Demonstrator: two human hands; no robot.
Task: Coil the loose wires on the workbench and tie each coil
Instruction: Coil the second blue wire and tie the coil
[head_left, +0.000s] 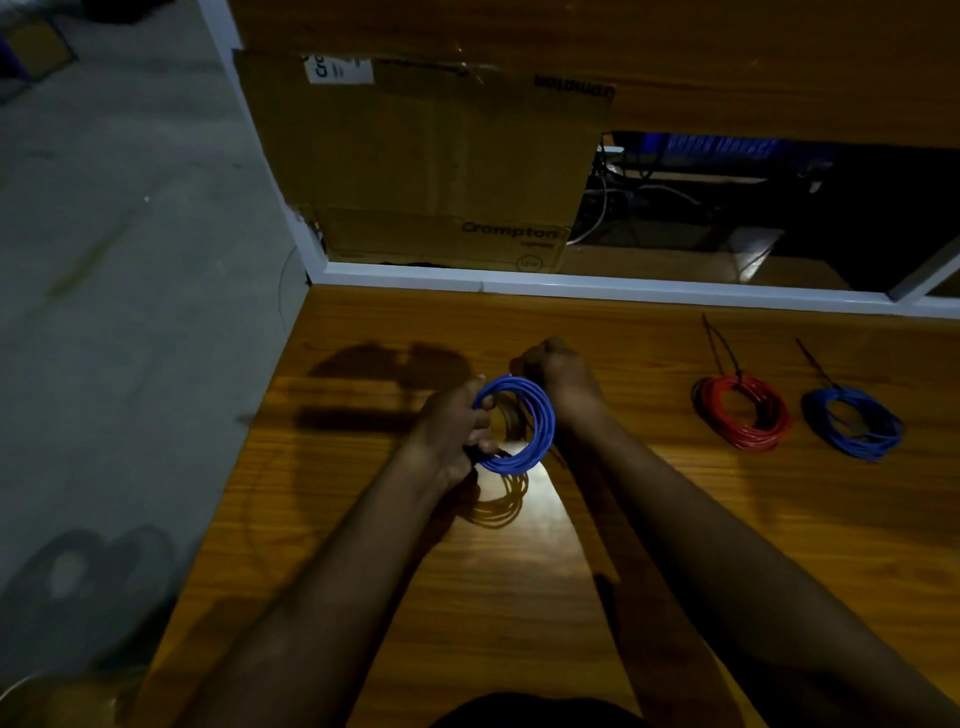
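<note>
Two blue wire coils (519, 421), (852, 423); one red wire coil (743, 413); one cardboard box (431, 161); two hands (457, 431), (553, 369)

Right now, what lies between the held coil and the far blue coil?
Head view: the red coil, on the bench, between the held coil and far blue coil.

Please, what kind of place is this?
Probably a small electrical workshop or store room: coiled wires, red coil and blue coil, lie on a wooden workbench, and a Crompton cardboard box stands behind.
</note>
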